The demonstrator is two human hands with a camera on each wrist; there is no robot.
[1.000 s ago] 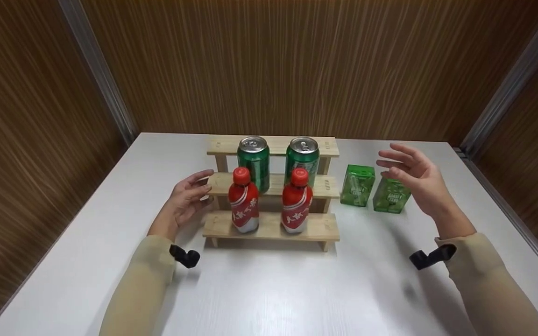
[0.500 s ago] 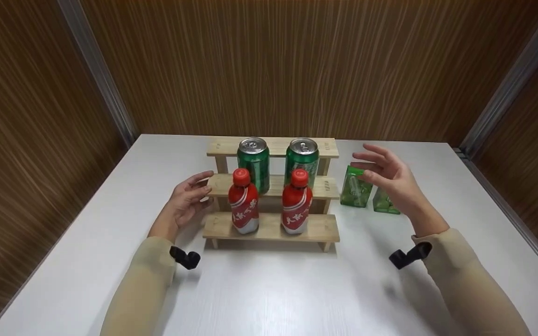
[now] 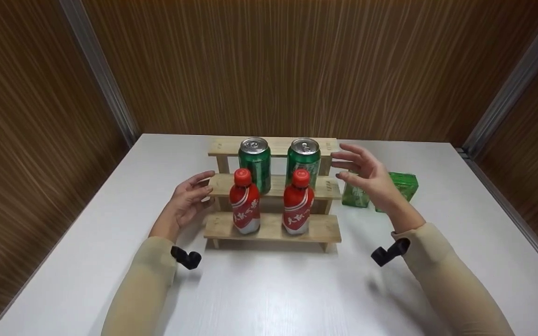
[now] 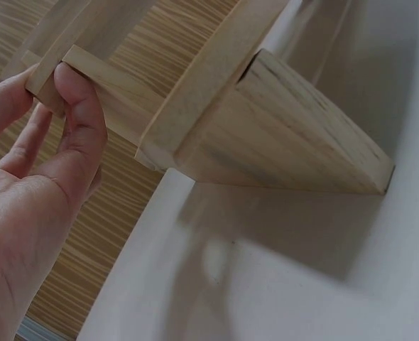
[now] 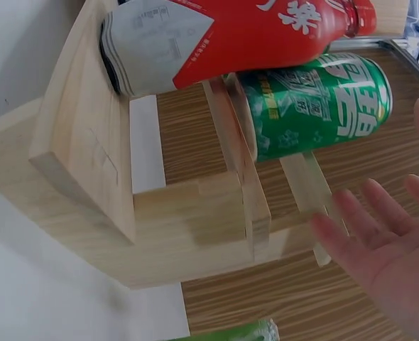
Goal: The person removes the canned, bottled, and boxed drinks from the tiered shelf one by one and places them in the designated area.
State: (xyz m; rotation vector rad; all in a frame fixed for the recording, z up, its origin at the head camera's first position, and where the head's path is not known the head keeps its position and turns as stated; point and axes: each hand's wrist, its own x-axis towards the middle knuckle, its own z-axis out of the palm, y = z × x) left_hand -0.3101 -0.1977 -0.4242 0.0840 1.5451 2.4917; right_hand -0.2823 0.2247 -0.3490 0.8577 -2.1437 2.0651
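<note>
A three-tier wooden display rack stands on the white table. My left hand pinches the left end of its middle shelf; in the left wrist view the thumb and fingers close on the board's end. At the rack's right side hovers my right hand, its fingers spread and holding nothing. Two green soda cans stand on the middle shelf. Two red-capped bottles stand upright on the lowest shelf. The right wrist view shows a can and a bottle close by.
Two green drink cartons stand on the table right of the rack, partly behind my right hand. The top shelf is the rearmost board. Wood-grain panels enclose the table at the back and both sides.
My right hand has moved left, from over the green cartons to the right end of the rack. The left hand stays on the middle shelf. Rack, cans and bottles look unmoved.
</note>
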